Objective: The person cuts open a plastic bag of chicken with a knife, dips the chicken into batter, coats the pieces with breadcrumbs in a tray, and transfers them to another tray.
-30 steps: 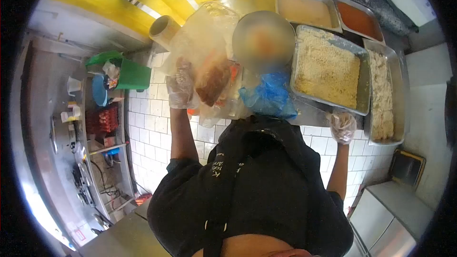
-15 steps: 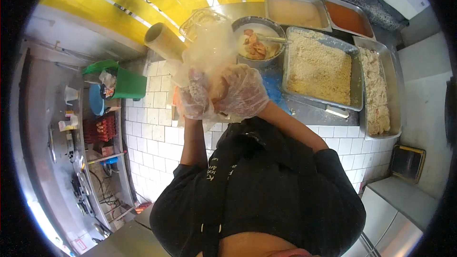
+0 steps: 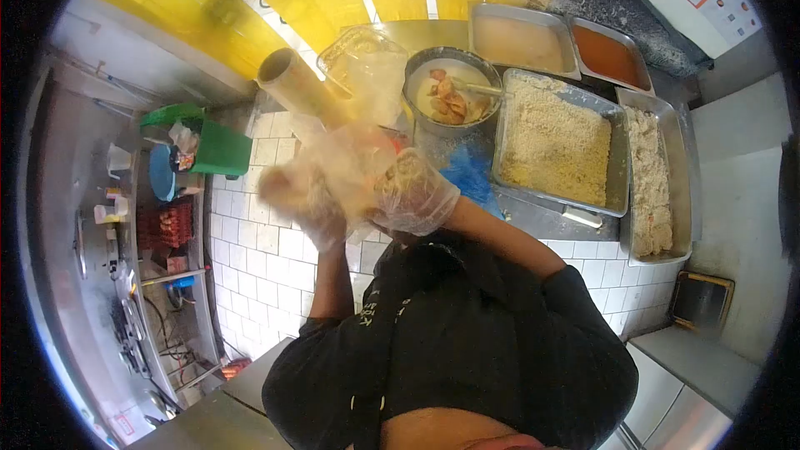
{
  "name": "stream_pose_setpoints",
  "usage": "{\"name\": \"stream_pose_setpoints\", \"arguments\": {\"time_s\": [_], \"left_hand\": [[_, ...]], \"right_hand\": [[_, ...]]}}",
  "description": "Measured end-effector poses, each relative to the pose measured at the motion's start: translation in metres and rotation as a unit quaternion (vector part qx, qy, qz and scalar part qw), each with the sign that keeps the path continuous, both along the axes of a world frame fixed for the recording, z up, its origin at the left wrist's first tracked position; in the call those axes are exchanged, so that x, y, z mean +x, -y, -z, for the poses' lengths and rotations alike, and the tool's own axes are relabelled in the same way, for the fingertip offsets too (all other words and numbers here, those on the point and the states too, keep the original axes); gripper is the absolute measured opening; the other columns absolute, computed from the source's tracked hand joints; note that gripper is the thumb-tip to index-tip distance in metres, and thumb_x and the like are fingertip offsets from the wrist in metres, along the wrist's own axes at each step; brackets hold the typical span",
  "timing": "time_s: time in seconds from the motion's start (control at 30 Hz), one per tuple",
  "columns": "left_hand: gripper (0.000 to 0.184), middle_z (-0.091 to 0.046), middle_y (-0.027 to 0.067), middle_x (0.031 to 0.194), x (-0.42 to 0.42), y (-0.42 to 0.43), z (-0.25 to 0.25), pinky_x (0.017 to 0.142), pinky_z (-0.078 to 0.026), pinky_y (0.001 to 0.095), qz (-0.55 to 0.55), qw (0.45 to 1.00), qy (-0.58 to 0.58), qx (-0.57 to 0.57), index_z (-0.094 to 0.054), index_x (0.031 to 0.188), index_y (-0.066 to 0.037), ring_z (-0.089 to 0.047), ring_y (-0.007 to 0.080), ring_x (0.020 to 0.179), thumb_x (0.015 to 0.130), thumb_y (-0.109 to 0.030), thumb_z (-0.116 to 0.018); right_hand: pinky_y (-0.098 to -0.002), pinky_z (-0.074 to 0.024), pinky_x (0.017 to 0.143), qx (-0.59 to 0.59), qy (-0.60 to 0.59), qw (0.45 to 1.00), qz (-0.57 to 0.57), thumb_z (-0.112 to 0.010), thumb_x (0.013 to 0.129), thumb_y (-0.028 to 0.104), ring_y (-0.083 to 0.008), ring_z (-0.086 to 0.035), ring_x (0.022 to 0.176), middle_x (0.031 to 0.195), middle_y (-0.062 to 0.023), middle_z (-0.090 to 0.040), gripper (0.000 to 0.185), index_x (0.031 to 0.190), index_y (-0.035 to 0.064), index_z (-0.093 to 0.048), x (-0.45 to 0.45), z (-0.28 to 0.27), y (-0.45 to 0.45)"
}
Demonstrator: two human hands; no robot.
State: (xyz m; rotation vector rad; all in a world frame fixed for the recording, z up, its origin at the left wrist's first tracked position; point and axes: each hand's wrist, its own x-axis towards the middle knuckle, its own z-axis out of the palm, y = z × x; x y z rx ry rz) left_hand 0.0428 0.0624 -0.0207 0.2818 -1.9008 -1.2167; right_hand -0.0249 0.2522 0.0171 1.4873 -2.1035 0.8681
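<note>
Both hands wear loose clear plastic gloves over the near edge of the worktop. My left hand [image 3: 304, 200] is smeared by motion, so its fingers do not show clearly. Crumpled clear plastic film [image 3: 354, 158] spreads between the hands and hides part of both. My right hand [image 3: 414, 192] has its fingers curled into this film, with crumbs stuck to the glove. Just beyond them lies a thick pale roll [image 3: 304, 87], its open end to the left. A clear container [image 3: 364, 40] with a crumb-dusted rim stands behind the film.
A black-rimmed bowl [image 3: 454, 121] holds pale batter, meat pieces and a utensil. To its right are a tray of crumbs [image 3: 546, 193] and a long tray of coated pieces [image 3: 687, 192]. Trays of cloudy liquid [image 3: 525, 37] and orange-red liquid [image 3: 610, 50] stand behind. Blue plastic [image 3: 468, 171] lies nearby.
My hands have moved apart. The left one has swung outward to the left and blurred, while the right stays near the body; the film is spread between them.
</note>
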Motion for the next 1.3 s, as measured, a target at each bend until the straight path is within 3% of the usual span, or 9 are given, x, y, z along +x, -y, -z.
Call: {"name": "stream_pose_setpoints", "arguments": {"time_s": [0.07,0.1,0.47,0.6,0.77,0.97,1.1,1.2,1.3], "left_hand": [[0.033,-0.066,0.0160,0.100,-0.003,-0.016,-0.065,0.078,-0.051,0.0421,-0.123,0.936,-0.125,-0.305,-0.062,0.100,-0.004,-0.064,0.0276,0.086,0.079,-0.019,-0.081],[0.038,-0.067,0.0156,0.102,0.001,-0.019,-0.089,0.084,-0.049,0.0439,0.022,0.931,-0.078,-0.357,-0.063,0.101,-0.006,-0.064,0.0296,0.092,0.076,-0.026,-0.083],[0.054,-0.067,0.0140,0.114,-0.027,0.001,-0.082,0.097,-0.045,0.0466,0.458,0.786,0.264,-0.320,-0.069,0.112,-0.011,-0.061,0.0344,0.107,0.075,-0.048,-0.081],[0.056,-0.065,0.0133,0.120,-0.028,-0.015,-0.132,0.097,-0.044,0.0485,0.408,0.756,0.243,-0.451,-0.068,0.115,-0.010,-0.059,0.0333,0.109,0.077,-0.050,-0.080],[0.048,-0.061,0.0123,0.123,-0.033,-0.014,-0.167,0.102,-0.044,0.0476,0.556,0.565,0.141,-0.593,-0.058,0.132,-0.013,-0.058,0.0304,0.115,0.094,-0.043,-0.058],[0.044,-0.056,0.0085,0.133,-0.019,0.031,-0.136,0.106,-0.046,0.0440,0.444,0.418,0.079,-0.789,-0.053,0.138,-0.019,-0.056,0.0265,0.122,0.096,-0.032,-0.055],[0.037,-0.061,0.0118,0.120,-0.033,0.041,-0.142,0.096,-0.050,0.0457,0.321,0.417,-0.147,-0.838,-0.060,0.122,-0.018,-0.059,0.0276,0.110,0.089,-0.035,-0.063],[0.041,-0.061,0.0123,0.119,-0.058,-0.003,-0.185,0.103,-0.045,0.0434,0.379,0.525,0.151,-0.747,-0.057,0.125,-0.011,-0.058,0.0282,0.112,0.096,-0.040,-0.053],[0.040,-0.061,0.0130,0.116,-0.075,-0.038,-0.190,0.103,-0.044,0.0429,0.400,0.591,0.328,-0.619,-0.058,0.124,-0.008,-0.059,0.0284,0.111,0.099,-0.038,-0.050]], "right_hand": [[-0.0416,-0.0512,0.083,0.187,0.135,0.971,-0.056,-0.066,0.088,0.037,-0.0284,-0.063,0.093,0.099,-0.0115,-0.067,0.033,0.107,0.0094,-0.065,-0.008,0.014,-0.004],[-0.0416,-0.0512,0.083,0.185,0.137,0.972,-0.054,-0.066,0.088,0.037,-0.0284,-0.063,0.093,0.099,-0.0115,-0.067,0.033,0.107,0.0094,-0.065,-0.009,0.013,-0.006],[-0.0397,-0.0507,0.084,0.170,-0.046,0.982,-0.066,-0.057,0.095,0.036,-0.0249,-0.064,0.093,0.110,-0.0090,-0.067,0.037,0.120,0.0092,-0.062,-0.030,-0.048,-0.035],[-0.0402,-0.0506,0.081,0.279,-0.063,0.951,-0.121,-0.056,0.096,0.035,-0.0240,-0.065,0.089,0.110,-0.0072,-0.067,0.037,0.121,0.0104,-0.062,-0.024,-0.083,-0.043],[-0.0410,-0.0463,0.065,0.234,0.262,0.917,-0.189,-0.060,0.094,0.034,-0.0228,-0.063,0.071,0.092,-0.0020,-0.069,0.026,0.111,0.0152,-0.067,-0.020,-0.079,-0.068],[-0.0352,-0.0487,0.062,0.096,0.414,0.891,-0.162,-0.062,0.095,0.034,-0.0229,-0.063,0.069,0.088,-0.0058,-0.069,0.023,0.111,0.0197,-0.068,0.006,-0.106,-0.107],[-0.0312,-0.0477,0.082,0.387,-0.099,0.915,-0.052,-0.053,0.098,0.056,-0.0184,-0.064,0.096,0.114,0.0021,-0.069,0.047,0.123,0.0189,-0.067,0.000,0.016,-0.171],[-0.0349,-0.0470,0.081,0.164,-0.307,0.937,0.040,-0.057,0.094,0.059,-0.0220,-0.061,0.085,0.098,0.0002,-0.066,0.045,0.103,0.0173,-0.069,-0.039,0.010,-0.168],[-0.0400,-0.0478,0.079,0.100,0.013,0.992,0.071,-0.077,0.079,0.044,-0.0310,-0.063,0.086,0.087,-0.0098,-0.063,0.042,0.098,0.0093,-0.064,-0.052,-0.036,-0.112]]}}
